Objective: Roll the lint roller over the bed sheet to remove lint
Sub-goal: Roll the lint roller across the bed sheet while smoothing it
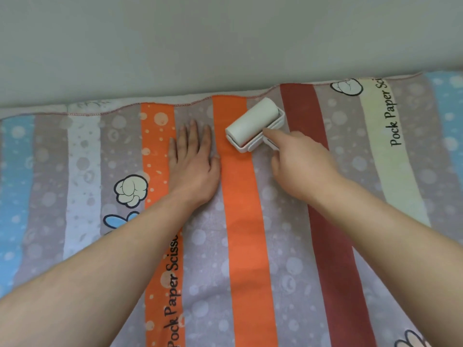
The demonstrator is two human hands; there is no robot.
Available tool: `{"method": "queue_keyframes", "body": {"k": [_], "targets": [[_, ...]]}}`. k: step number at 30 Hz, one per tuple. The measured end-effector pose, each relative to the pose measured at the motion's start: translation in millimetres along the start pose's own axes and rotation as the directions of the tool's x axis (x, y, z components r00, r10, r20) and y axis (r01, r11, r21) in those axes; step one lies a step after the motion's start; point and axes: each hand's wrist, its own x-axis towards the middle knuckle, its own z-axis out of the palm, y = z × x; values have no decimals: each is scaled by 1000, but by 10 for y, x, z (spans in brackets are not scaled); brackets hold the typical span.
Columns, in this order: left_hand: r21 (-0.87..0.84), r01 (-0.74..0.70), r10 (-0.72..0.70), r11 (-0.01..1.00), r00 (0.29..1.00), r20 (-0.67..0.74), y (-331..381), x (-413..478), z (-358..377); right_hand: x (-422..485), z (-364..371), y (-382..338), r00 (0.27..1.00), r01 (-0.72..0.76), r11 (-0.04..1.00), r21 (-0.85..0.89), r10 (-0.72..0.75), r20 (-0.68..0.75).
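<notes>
The white lint roller with its paper drum and plastic frame [255, 123] sits on the striped cotton bed sheet with bubble print [250, 246], up near the far hem, mostly across the plain orange stripe. The right hand [303, 164] grips its handle, index finger stretched along the frame; the handle itself is pretty much hidden under the palm. The left hand [194, 156] lies flat, fingers straight, pressing the sheet just beside the roller.

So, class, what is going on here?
A person is cleaning a striped bed sheet. Their right hand grips the handle of a white lint roller, index finger stretched along its frame, with the roll on the sheet near its far edge. Their left hand presses flat on the fabric beside it.
</notes>
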Motion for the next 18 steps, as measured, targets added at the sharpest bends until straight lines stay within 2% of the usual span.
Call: {"method": "queue_keyframes", "body": {"k": [8, 13, 18], "targets": [[44, 42, -45, 998, 998, 54, 75, -4, -63, -686, 6, 475, 1000, -13, 999, -32, 14, 26], [72, 148, -155, 986, 983, 99, 250, -5, -123, -1168, -102, 795, 997, -32, 996, -79, 37, 74], [96, 259, -265, 961, 962, 64, 501, -3, -103, -1571, -203, 1101, 991, -42, 994, -102, 55, 122]]}}
